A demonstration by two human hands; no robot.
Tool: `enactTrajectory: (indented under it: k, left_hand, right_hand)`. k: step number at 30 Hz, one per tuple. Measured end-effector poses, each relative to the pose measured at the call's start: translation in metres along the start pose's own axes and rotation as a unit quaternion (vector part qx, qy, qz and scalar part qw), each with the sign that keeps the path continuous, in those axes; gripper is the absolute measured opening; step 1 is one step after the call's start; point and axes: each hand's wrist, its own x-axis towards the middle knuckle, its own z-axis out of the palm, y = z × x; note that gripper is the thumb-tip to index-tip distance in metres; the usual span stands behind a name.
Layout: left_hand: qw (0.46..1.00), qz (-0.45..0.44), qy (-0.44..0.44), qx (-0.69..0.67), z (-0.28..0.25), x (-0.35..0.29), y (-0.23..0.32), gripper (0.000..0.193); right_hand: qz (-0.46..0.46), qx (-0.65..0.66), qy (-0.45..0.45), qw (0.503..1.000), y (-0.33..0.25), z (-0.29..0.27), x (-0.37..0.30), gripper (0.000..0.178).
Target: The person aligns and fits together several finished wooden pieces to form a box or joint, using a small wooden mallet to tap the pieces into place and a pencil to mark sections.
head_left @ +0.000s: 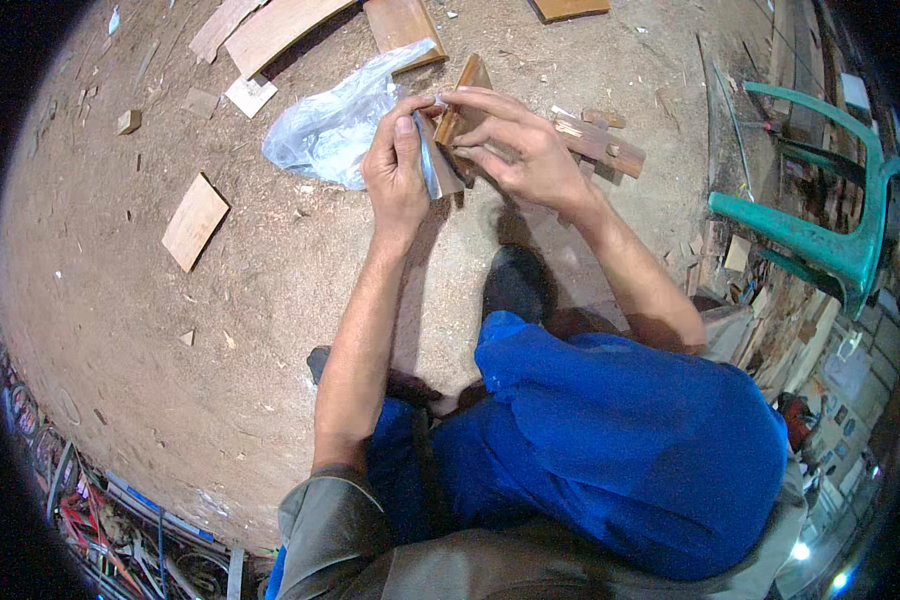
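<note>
My left hand (395,165) is closed around a thin, folded sheet (442,172), bluish-silver on one side and brownish-grey on the other. Its thumb presses along the near face. To the right, my right hand (525,150) has its fingers bent and apart, with the index fingertip touching the sheet's top beside the left fingertips. A tiny pale bit shows where those tips meet; what it is cannot be made out. Just behind the fingers is a brown wooden piece (474,78). A crumpled clear plastic bag (325,130) lies on the ground left of my left hand.
Wooden boards (280,35) and a brown panel (400,25) lie at the far side. Wood offcuts (605,145) are right of my hands, and a flat board (195,222) is at left. A green plastic chair (810,225) stands at right. Tangled cables (90,530) fill the lower left.
</note>
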Motion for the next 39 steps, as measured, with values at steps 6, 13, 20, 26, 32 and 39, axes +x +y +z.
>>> enactTrajectory:
  k: [6,13,20,26,32,39]
  left_hand:
    - [1.000,-0.006,0.008,-0.003,0.001,-0.001,-0.003,0.036]
    - [0.999,-0.024,-0.005,-0.027,0.001,-0.002,-0.004,0.041]
    - [1.000,-0.003,0.011,-0.015,0.004,-0.002,-0.002,0.031]
    - [0.998,-0.035,0.026,-0.052,0.007,-0.004,-0.006,0.025]
    - [1.000,-0.022,-0.020,-0.010,0.013,-0.004,0.002,0.039]
    - [0.999,-0.022,-0.001,-0.049,0.021,-0.003,-0.004,0.035]
  right_hand:
    - [0.066,0.080,-0.052,0.993,0.002,-0.005,0.010,0.011]
    - [0.040,0.057,-0.120,0.990,0.016,-0.014,0.021,0.013]
    - [0.023,0.002,-0.180,0.983,0.027,-0.016,0.033,0.015]
    - [0.033,0.027,-0.148,0.988,0.010,-0.041,0.033,0.014]
    - [0.095,0.217,-0.091,0.967,-0.005,-0.074,0.021,0.012]
    - [0.218,0.338,-0.047,0.914,-0.006,-0.051,0.021,0.011]
